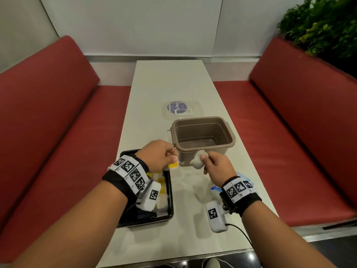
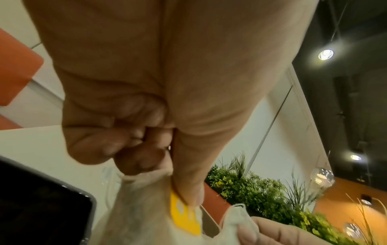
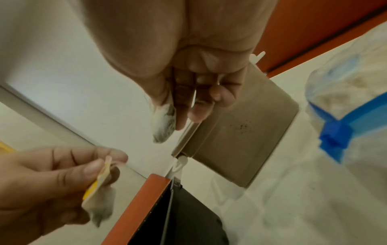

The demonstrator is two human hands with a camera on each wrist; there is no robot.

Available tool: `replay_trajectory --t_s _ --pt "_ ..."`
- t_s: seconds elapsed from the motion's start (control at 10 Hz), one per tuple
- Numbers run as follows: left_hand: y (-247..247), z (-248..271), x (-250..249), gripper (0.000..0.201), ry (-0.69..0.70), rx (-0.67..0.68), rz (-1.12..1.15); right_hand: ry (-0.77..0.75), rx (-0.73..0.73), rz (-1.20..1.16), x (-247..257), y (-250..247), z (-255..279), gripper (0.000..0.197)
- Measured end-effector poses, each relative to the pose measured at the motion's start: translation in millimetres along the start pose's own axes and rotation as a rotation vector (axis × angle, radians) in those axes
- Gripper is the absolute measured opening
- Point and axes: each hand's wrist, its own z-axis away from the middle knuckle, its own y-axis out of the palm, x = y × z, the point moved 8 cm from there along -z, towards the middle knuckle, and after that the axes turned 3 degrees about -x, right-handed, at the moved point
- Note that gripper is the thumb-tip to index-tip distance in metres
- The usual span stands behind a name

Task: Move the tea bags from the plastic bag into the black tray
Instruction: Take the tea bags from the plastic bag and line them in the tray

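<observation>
Above the tabletop (image 1: 185, 84), two tea bags are held between tray and tub.
Left hand (image 1: 157, 155) pinches a yellow tag (image 1: 173, 165) with its tea bag (image 3: 102, 209) dangling over the black tray (image 1: 171, 192); right hand (image 1: 217, 166) pinches a second tea bag (image 1: 198, 161). Both look light, soft and tearable, so the tag seems the safer hold. The plastic bag (image 3: 345, 99) lies near the brown tub (image 1: 202, 136). The clear lid's (image 1: 182, 109) blue label is unreadable.
</observation>
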Motion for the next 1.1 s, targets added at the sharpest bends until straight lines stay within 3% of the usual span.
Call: replay_trajectory --t_s 0.2,0.3,0.6,0.7,0.8,0.9,1.0,1.1 --pt "-23.0 13.6 45.6 0.014 -0.118 -0.033 0.031 -0.021 0.028 -0.081 19.1 21.5 -1.7 0.011" --pt "-18.7 17.8 64.4 0.024 -0.206 0.013 0.003 0.0 0.068 -0.084 19.9 36.2 -0.9 0.009" --pt "52.8 31.8 66.5 0.027 -0.057 0.656 -0.736 0.001 0.099 -0.084 20.1 60.9 6.6 0.015" --pt "83.9 31.4 84.2 0.034 -0.073 0.804 -0.864 0.008 0.091 -0.07 16.1 61.1 9.0 0.012" --pt "102.0 22.0 106.2 0.045 -0.079 0.855 -1.023 0.027 0.084 -0.073 11.7 57.2 11.9 0.01" --pt "145.2 -16.6 163.6 0.037 -0.126 0.918 -1.025 0.025 0.076 -0.058 10.4 54.4 16.3 0.013" --pt "116.7 -28.3 126.2 0.041 -0.107 0.851 -1.038 0.027 0.085 -0.045 9.7 55.8 19.6 0.013" --pt "81.5 0.9 85.0 0.041 -0.158 0.619 -0.837 0.016 0.087 -0.023 11.0 58.3 20.8 0.012"
